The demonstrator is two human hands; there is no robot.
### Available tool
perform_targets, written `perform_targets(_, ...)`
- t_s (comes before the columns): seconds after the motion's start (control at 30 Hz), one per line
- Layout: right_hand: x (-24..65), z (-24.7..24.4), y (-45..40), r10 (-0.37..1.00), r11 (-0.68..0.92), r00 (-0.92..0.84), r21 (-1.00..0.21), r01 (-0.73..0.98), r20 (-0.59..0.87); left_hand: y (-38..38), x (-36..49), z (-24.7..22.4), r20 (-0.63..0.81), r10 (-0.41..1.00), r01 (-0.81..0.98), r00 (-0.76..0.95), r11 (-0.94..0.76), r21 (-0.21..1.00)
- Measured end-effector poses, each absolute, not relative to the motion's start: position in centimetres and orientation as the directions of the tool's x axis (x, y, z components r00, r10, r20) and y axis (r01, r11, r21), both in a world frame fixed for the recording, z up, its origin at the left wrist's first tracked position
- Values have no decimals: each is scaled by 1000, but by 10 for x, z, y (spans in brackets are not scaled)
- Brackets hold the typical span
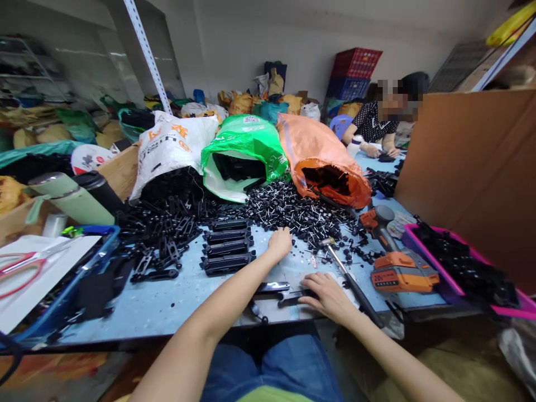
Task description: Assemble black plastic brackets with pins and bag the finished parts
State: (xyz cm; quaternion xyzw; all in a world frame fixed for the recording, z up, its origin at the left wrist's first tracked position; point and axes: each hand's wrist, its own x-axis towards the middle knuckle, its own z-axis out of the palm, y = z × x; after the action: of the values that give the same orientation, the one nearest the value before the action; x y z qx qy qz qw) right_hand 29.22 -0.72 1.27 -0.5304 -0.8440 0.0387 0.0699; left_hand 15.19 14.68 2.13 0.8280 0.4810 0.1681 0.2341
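Note:
My left hand (280,244) is closed just in front of the heap of small black pieces and silver pins (280,209); what its fingers hold, if anything, is too small to name. Near the table's front edge, my right hand (326,295) rests on the end of a black part (291,299), its fingers bent over it. A second dark, shiny part (273,287) lies just left of that hand. Stacked black assemblies (228,262) lie to the left of my left hand. The hammer (352,282) lies right of my right hand, its head toward the heap.
White (171,142), green (247,142) and orange (314,148) sacks lie open behind the heap. An orange drill (402,272) and a pink tray (456,285) are at the right. A blue tray (111,237) holds scissors on paper at left. A person (374,125) works behind the cardboard (469,167).

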Motion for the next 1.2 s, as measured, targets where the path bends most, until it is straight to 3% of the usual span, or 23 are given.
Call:
perform_targets(0.13, 300, 11, 21, 965, 172, -164, -23, 985, 203, 164, 166, 20, 66, 908, 703, 414, -365, 611)
perform_targets(0.23, 309, 6, 54, 989, -19, 3, 105, 994, 146, 146, 136, 21, 128, 919, 659, 374, -361, 660)
perform_targets(0.37, 318, 0, 80, 999, 10, -15, 101, 995, 50, 102, 59, 21, 181, 943, 573, 278, -314, 757)
perform_targets(0.47, 321, -2, 83, 998, 55, -56, 86, 995, 14, 65, 8, 14, 154, 983, 279, 99, -176, 944)
perform_targets(0.57, 320, 0, 79, 998, 56, -58, 35, 998, 37, 37, -16, 3, 128, 991, 229, 31, -132, 964)
perform_targets(0.67, 311, 10, 71, 990, 116, -95, -224, 968, 101, 23, -17, 0, 211, 976, 340, 46, -214, 916)
perform_targets(0.77, 294, 29, 59, 976, 215, -178, -516, 829, 122, 19, -11, 2, 330, 938, 447, 108, -342, 827)
perform_targets(0.9, 270, 51, 40, 967, 179, -255, -704, 687, -4, 17, -6, -1, 483, 846, 583, 226, -515, 628)
perform_targets(1.03, 255, 60, 30, 933, 202, -346, -655, 728, -97, 17, -12, -15, 545, 747, 623, 380, -642, 446)
perform_targets(1.2, 239, 68, 30, 897, 376, -436, -392, 840, -74, 22, -22, -22, 522, 706, 608, 479, -695, 383)
